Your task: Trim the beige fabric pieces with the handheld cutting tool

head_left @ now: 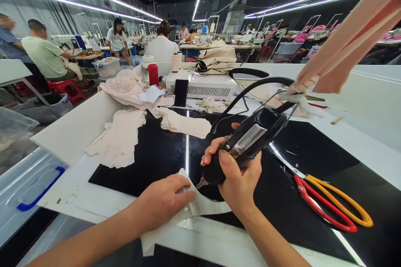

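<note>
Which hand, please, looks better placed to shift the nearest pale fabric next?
Probably the left hand: its fingers are on that pale fabric, while the right hand grips the black tool.

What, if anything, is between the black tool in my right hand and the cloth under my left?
Nothing visible. Your right hand holds the black tool close to the cloth; your left hand rests on that cloth. Scissors lie off to the right.
</note>
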A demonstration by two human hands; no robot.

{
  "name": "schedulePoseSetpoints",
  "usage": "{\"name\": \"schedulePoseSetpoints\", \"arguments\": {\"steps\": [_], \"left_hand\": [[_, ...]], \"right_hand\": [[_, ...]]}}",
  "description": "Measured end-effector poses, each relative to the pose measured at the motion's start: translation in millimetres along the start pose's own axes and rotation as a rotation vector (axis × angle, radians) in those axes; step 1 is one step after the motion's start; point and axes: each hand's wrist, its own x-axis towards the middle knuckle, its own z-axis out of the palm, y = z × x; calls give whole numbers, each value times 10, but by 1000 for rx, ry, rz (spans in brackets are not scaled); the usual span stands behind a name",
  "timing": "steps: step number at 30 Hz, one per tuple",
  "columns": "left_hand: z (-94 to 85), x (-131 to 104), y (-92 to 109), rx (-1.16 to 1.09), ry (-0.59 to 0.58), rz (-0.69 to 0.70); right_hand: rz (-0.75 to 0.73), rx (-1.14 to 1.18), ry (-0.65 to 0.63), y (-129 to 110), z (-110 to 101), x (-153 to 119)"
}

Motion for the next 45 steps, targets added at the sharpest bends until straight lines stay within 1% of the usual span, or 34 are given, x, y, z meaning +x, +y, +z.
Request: {"name": "schedulePoseSetpoints", "arguments": {"steps": [7, 11, 13, 15, 18, 22, 27, 30, 36, 42, 45], "left_hand": [[2, -24, 12, 12, -9, 4], [-47, -5, 10, 22, -20, 10], [-73, 27, 22, 12, 2, 25], [-84, 66, 55, -4, 51, 41], [-59, 117, 137, -42, 99, 46], [23, 150, 238, -104, 46, 13], [94, 135, 271, -82, 19, -12], [94, 118, 270, -78, 21, -6], [76, 83, 282, -112, 24, -44], [41, 51, 312, -48, -20, -40], [32, 51, 332, -25, -8, -23]], "right_hand": [[12, -28, 7, -21, -21, -31], [33, -24, 10, -113, -46, -1], [10, -19, 31, -189, -91, 8], [-11, -26, 55, -260, -152, 3], [-14, -47, 61, -332, -250, -32], [-3, -73, 60, -373, -345, -98], [-28, -118, 59, -403, -390, -156], [-38, -128, 53, -418, -397, -175], [-13, -122, 73, -421, -410, -214], [1, -127, 93, -435, -411, -244], [4, -124, 99, -438, -398, -232]]}}
